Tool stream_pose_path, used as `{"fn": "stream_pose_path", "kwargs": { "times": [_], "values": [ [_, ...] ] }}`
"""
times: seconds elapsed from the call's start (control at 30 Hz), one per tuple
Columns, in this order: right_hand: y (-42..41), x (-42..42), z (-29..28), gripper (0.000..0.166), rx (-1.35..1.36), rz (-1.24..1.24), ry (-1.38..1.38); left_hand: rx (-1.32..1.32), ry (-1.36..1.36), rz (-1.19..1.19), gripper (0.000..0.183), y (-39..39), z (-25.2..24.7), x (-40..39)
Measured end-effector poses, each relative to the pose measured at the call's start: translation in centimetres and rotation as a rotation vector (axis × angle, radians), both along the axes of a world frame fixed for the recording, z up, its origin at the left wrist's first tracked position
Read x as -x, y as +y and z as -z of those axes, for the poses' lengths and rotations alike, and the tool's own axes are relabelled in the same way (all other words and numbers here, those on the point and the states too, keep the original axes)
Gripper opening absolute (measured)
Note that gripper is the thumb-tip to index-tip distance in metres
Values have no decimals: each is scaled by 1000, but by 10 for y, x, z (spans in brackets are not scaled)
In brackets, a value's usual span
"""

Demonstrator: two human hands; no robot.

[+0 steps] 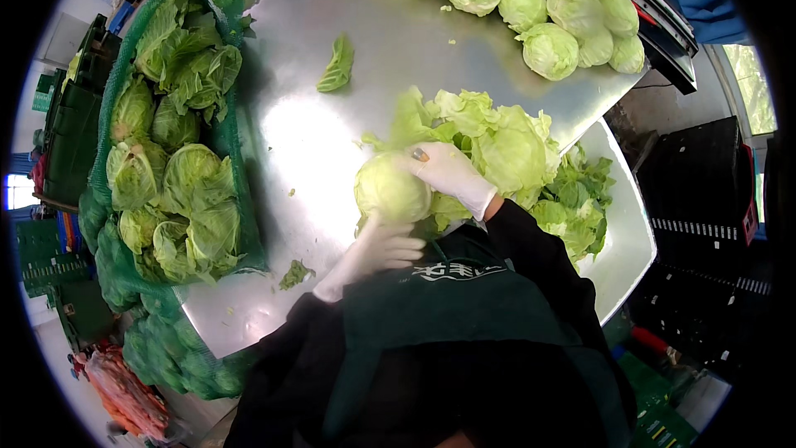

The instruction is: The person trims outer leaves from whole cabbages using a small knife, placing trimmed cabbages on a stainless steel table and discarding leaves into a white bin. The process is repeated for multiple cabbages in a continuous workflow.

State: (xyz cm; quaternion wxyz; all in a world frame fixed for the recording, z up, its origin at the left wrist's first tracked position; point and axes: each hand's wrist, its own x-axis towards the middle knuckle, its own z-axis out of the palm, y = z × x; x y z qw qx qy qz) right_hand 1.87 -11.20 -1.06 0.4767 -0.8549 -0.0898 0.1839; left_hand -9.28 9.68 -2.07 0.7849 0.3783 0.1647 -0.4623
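Observation:
A pale green cabbage head is between my hands at the near side of a shiny metal table. My right hand, in a white glove, grips its upper right side; a small greyish spot shows at a fingertip, and I cannot tell what it is. My left hand, also white-gloved and slightly blurred, cups the cabbage from below. Loose outer cabbage leaves are heaped just beyond and right of my right hand. More leaves fill part of a white bin by the table's right edge.
At left, a green mesh sack lies opened around several untrimmed cabbages. Several pale cabbage heads are piled at the far right. One leaf and a scrap lie on the table. Black crates stand right.

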Motion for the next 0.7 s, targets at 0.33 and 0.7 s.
{"fn": "stream_pose_path", "kwargs": {
  "times": [0.33,0.7],
  "values": [
    [7,-20,1,50,-167,271,69,-1101,-1317,-120,113,-4,20,-59],
    [-21,19,-11,41,-231,239,-254,-1044,-1014,-124,111,-15,1,-57]
  ]
}}
